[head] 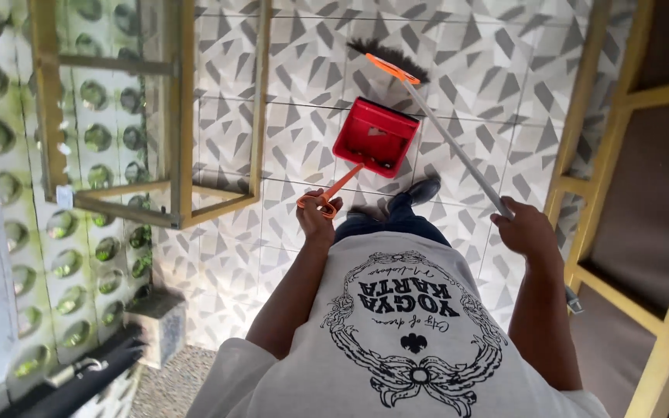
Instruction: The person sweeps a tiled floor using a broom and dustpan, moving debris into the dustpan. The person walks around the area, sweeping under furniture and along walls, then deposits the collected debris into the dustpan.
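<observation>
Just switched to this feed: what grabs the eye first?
The red dustpan stands out at the centre, resting on the patterned tile floor and held by its orange handle in the left hand. To its right, the right hand grips the grey pole of a broom whose dark bristles meet the floor just beyond the pan.

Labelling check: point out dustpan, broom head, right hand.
red dustpan (375, 136), head view, on its tray.
broom head (391, 60), head view, on the dark bristles.
right hand (526, 228), head view, on its back.
</observation>
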